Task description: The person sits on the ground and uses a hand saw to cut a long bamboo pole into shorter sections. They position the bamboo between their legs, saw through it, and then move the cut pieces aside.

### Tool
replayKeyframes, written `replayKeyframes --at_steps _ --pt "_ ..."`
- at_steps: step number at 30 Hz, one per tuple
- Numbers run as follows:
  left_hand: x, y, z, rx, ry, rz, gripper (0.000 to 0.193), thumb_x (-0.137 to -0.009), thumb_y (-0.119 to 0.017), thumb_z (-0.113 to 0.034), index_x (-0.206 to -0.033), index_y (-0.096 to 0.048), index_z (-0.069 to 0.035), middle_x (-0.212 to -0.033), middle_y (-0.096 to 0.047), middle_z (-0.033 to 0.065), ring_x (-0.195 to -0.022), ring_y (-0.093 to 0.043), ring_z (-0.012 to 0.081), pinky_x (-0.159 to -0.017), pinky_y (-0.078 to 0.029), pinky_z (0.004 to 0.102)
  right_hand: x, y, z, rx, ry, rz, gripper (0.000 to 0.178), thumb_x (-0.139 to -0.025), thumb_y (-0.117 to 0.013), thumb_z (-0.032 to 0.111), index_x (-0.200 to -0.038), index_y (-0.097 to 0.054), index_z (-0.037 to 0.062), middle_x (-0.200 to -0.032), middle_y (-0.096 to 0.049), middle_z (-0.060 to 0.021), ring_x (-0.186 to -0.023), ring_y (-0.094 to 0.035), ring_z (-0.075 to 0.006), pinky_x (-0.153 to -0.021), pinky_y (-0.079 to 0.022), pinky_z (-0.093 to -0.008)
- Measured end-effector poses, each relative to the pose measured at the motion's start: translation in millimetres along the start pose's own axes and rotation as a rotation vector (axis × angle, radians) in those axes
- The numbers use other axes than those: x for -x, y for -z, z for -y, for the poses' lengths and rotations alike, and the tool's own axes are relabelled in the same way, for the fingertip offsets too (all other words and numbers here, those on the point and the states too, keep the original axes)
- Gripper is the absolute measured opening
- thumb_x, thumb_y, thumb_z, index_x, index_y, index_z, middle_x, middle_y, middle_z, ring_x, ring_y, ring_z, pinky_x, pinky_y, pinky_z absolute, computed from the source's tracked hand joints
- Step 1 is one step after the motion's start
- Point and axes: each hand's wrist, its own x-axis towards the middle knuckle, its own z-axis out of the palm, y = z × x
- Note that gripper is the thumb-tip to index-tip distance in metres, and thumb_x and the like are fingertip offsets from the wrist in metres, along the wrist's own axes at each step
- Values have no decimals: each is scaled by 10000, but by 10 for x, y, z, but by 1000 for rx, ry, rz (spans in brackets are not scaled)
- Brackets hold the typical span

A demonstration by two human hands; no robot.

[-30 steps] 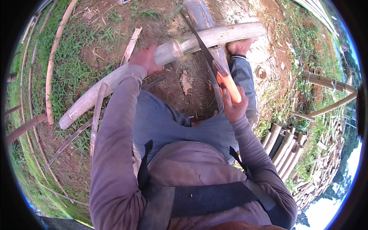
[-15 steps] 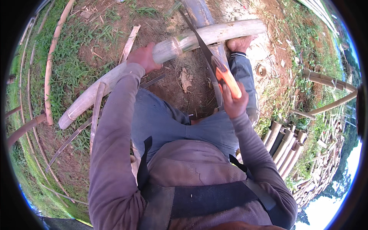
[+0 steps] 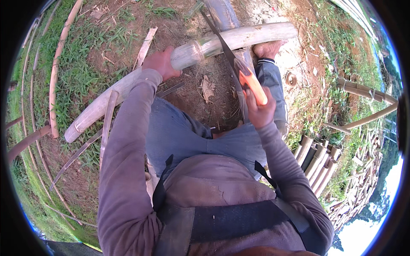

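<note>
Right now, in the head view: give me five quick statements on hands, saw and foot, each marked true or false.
1. The right hand grips the saw handle. True.
2. The left hand is on the long bamboo pole. True.
3. The saw handle is blue. False: it is orange.
4. The saw blade crosses the long bamboo pole. True.
5. The bare foot is left of the saw blade. False: it is to the right.

Bright daylight fills the scene, burning the sky point(image 3: 364, 238) at lower right to white, bleaching the ground point(image 3: 304, 81) right of centre and glaring off the orange saw handle point(image 3: 256, 90), while the dirt point(image 3: 220, 110) between the legs point(image 3: 179, 132) lies in shadow; a pole point(image 3: 55, 77) at left bends near the black, blue-fringed edge
</note>
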Motion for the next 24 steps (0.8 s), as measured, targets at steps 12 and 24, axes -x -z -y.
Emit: replayKeyframes --at_steps 12,24 --pt "7 33 19 16 28 56 975 -697 -884 -519 -1512 -505 -142 -1276 -709 203 -1191 -696 383 -1024 -548 485 1053 683 145 2 -74 1 169 -965 -734 59 -1083 -655 -32 -879 -760 -120 -805 -782 -201 -716 -591 -320" --pt "9 67 124 27 28 75 1015 -677 -895 -513 -1530 -490 -141 -1306 -707 196 -1181 -701 385 -1020 -555 476 661 501 327 9 -97 31 187 -956 -781 111 -1050 -673 -9 -816 -753 -158 -811 -776 -193 -693 -575 -344"
